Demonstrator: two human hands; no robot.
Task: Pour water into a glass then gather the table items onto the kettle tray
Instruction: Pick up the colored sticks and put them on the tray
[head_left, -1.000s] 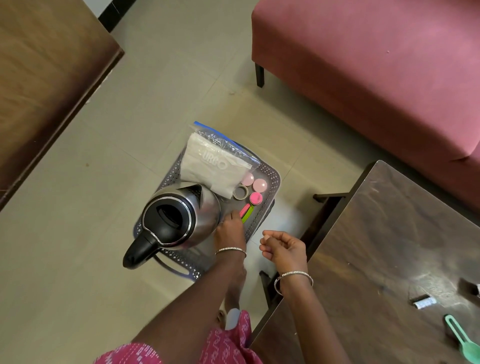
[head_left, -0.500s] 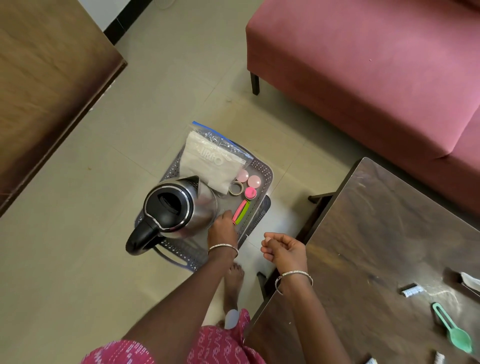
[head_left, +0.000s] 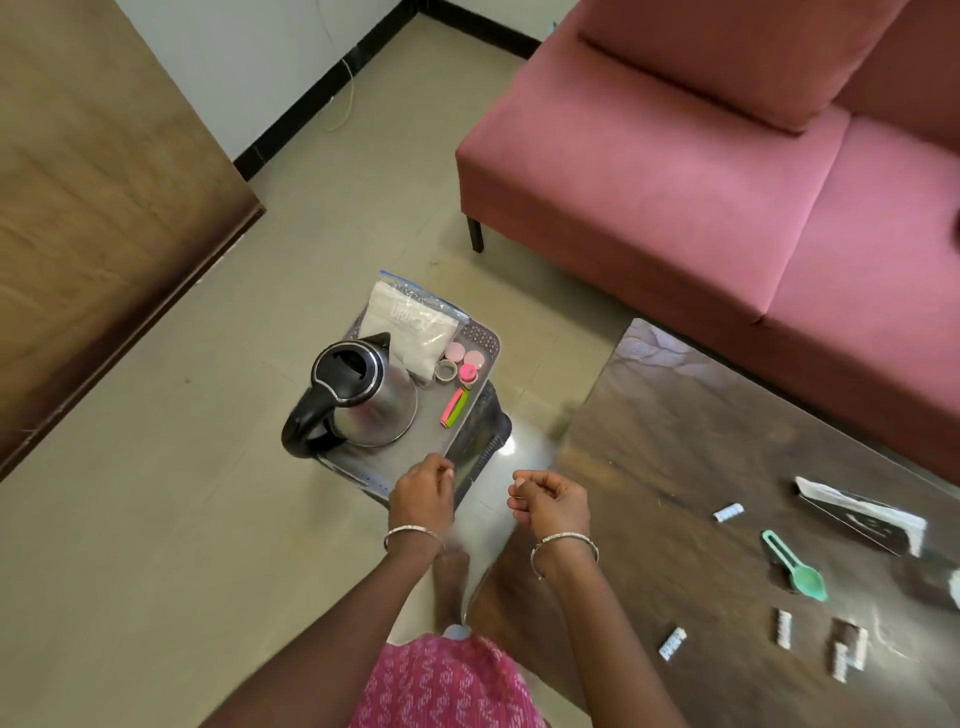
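We note the grey perforated plastic tray (head_left: 483, 338) sitting on a dark stool on the tiled floor (head_left: 156, 519), left of the counter; on it stands the stainless steel electric kettle (head_left: 371, 397) with black handle, upright, lid area open to view, handle toward the lower left; behind the kettle lies a clear zip bag of white contents (head_left: 408, 325), leaning over the tray's far edge; just right of the kettle sit two pale pink round caps (head_left: 464, 355), a beige tape ring (head_left: 445, 370), a bright pink round lid (head_left: 468, 373), and a pink-and-green flat stick (head_left: 454, 407), all close together on the tray.

Our left hand (head_left: 422, 499) hovers at the tray's near edge, fingers (head_left: 441, 470) curled loosely, nothing visibly held; whether they touch the rim we cannot tell; our right hand (head_left: 553, 501) hangs over the counter's corner, fingers drawn into a loose fist, contents not visible; a metal bangle on each wrist.

On the dark glossy wooden counter (head_left: 675, 441) lie a green plastic spoon (head_left: 795, 566), several small white rectangular packets (head_left: 727, 513) scattered well apart, and a folded white-and-black pouch (head_left: 862, 519) near the right edge.

Beyond stands a pink upholstered sofa (head_left: 675, 182); a brown wooden panel (head_left: 93, 208) fills the left.
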